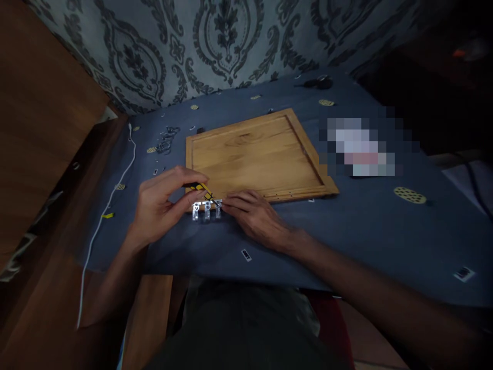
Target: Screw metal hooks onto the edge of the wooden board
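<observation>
My left hand (pixel 162 203) pinches the handle of a small yellow-and-black screwdriver (pixel 208 193). The tool slants down to the right, its tip near the right end of several shiny metal hooks (pixel 207 209) along the near edge of a framed wooden board (pixel 246 159). Whether the tip sits in a screw is too small to tell. My right hand (pixel 256 216) rests at the same edge, just right of the hooks, with its fingers bent and close together by the tip. What its fingertips press or hold is hidden.
A loose heap of metal hooks (pixel 168 140) lies left of the board. A white cable (pixel 111 198) runs down the left side. Dark scissors-like object (pixel 318 82) lies at the back; a blurred-out item (pixel 360 146) lies right. Dark blue patterned cloth (pixel 346 236) covers the table.
</observation>
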`<state>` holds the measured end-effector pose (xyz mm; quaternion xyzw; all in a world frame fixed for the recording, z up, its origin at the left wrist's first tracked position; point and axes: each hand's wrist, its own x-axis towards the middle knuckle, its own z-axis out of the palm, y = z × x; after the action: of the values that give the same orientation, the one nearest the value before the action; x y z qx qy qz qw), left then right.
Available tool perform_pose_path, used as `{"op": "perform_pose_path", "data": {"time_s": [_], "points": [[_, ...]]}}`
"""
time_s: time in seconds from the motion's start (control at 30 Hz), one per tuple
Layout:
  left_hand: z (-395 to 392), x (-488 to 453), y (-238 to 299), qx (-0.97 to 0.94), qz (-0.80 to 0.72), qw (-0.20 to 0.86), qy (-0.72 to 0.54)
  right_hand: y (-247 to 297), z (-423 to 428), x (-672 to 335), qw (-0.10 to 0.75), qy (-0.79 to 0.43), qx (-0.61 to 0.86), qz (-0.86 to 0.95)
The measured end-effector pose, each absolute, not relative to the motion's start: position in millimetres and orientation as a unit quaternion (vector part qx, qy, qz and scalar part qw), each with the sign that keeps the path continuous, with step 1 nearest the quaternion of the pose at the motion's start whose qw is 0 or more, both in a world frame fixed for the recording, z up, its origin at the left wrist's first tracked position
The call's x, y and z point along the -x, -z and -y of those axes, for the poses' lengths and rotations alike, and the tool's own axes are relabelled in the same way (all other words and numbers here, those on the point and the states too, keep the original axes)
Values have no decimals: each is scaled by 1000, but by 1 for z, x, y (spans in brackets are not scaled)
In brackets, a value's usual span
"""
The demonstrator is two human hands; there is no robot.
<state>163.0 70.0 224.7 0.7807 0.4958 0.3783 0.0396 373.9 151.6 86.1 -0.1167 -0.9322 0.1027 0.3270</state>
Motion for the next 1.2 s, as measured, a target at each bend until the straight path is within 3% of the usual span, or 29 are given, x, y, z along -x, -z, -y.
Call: {"op": "perform_pose_path", "data": {"time_s": [1.2], "points": [[-68,-164,-216,-750,-527,43,-397,-92,-155,-374,280,-102,109,948]]}}
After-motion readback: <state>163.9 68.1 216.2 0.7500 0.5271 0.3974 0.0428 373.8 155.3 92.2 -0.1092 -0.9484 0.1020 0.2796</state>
